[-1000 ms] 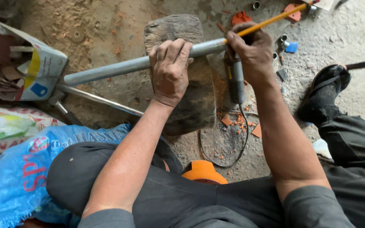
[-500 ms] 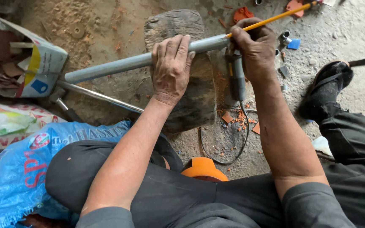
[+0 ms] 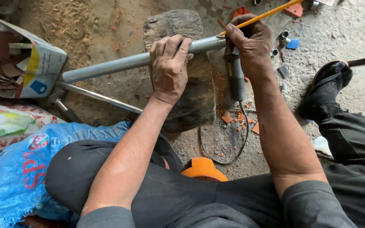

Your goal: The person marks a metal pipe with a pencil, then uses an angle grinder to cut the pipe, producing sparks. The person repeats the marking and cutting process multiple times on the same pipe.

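A long grey pipe (image 3: 115, 65) lies across a flat dark stone (image 3: 195, 97) on the dusty ground. My left hand (image 3: 168, 67) presses down on the pipe over the stone, fingers wrapped across it. My right hand (image 3: 252, 42) grips a yellow pencil (image 3: 271, 12), whose tip touches the pipe just right of my left hand. Under my right hand a grey power tool (image 3: 236, 78) with a black cord (image 3: 233, 143) lies on the ground beside the stone.
A torn cardboard box (image 3: 26, 63) with scraps sits at left, next to a hammer (image 3: 85, 95) with a metal handle. Blue and white woven sacks (image 3: 17, 160) lie at lower left. Small pipe fittings and orange chips (image 3: 284, 40) litter the ground; my black shoe (image 3: 326, 88) rests right.
The view has shifted slightly. My right hand has brought the pencil tip down against the pipe; my left hand keeps its hold on the pipe.
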